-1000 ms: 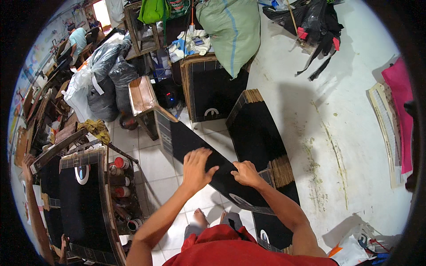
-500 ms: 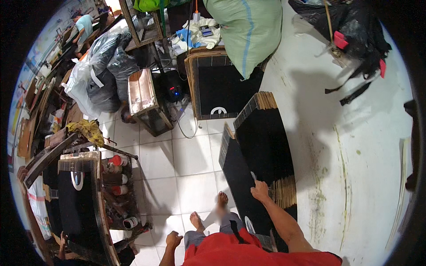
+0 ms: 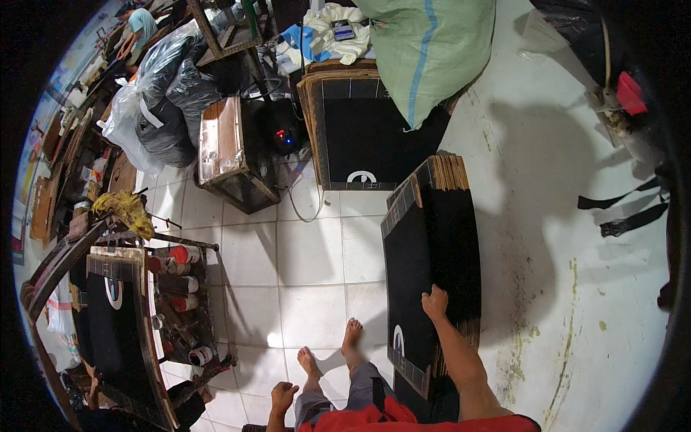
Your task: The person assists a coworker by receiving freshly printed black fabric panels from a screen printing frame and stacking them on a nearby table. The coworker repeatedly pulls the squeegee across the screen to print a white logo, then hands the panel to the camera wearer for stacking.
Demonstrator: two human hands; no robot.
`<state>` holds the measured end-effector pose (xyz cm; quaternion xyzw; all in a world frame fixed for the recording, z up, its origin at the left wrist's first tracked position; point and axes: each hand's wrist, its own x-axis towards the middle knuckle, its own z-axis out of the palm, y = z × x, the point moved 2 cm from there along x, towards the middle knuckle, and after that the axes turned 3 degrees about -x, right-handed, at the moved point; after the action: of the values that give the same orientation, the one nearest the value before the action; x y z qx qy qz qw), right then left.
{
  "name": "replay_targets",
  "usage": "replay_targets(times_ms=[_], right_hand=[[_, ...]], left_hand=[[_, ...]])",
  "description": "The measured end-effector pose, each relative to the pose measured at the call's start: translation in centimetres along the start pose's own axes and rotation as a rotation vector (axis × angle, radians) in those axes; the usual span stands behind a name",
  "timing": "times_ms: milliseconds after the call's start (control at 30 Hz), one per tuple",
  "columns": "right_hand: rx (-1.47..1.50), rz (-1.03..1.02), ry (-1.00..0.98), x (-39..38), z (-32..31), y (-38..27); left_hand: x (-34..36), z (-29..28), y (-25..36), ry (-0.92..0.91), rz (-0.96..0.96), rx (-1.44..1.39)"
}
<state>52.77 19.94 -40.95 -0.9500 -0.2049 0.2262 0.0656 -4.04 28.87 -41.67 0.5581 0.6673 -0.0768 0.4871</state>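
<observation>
A black cloth-covered board [image 3: 409, 281] with a white printed shape near its lower end leans against a thick stack of similar boards [image 3: 457, 237] on my right. Around its upper edge my right hand [image 3: 435, 302] is closed, with the fingertips partly hidden. My left hand [image 3: 283, 396] hangs low beside my left leg, fingers curled in, and nothing shows in it.
More black boards [image 3: 360, 137] stand ahead under a green sack [image 3: 432, 50]. Left of me, another black board [image 3: 119, 324] lies by a rack of paint pots [image 3: 188, 254]; someone's hand [image 3: 93, 385] is beside it. A wooden-framed box [image 3: 223, 144] stands on the tiles.
The front board, earlier tilted out from the stack, now rests up against it, my right hand staying at its edge. My view has shifted slightly; my left hand stays low.
</observation>
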Motion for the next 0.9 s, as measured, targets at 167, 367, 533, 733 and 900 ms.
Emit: replay_targets(times_ms=[167,367,533,733,900], right_hand=[[-0.112,0.056,0.058,7.0,1.3,-0.2],[-0.143,0.083,0.154,11.4,2.7,-1.0],[-0.145,0.069,0.183,11.8,2.6,-0.8],[-0.171,0.090,0.162,12.4,2.9,-0.2],[-0.136,0.057,0.200,11.5,1.4,-0.4]], left_hand=[[0.1,-1.3,-6.1,0.034,-0.085,0.096],[0.0,-1.4,-9.6,0.063,-0.220,-0.083],[1.0,0.2,-7.7,-0.006,-0.146,-0.188],[1.4,-0.3,-3.4,0.008,-0.146,-0.190],[2.1,-1.5,-1.9,-0.016,-0.137,-0.149]])
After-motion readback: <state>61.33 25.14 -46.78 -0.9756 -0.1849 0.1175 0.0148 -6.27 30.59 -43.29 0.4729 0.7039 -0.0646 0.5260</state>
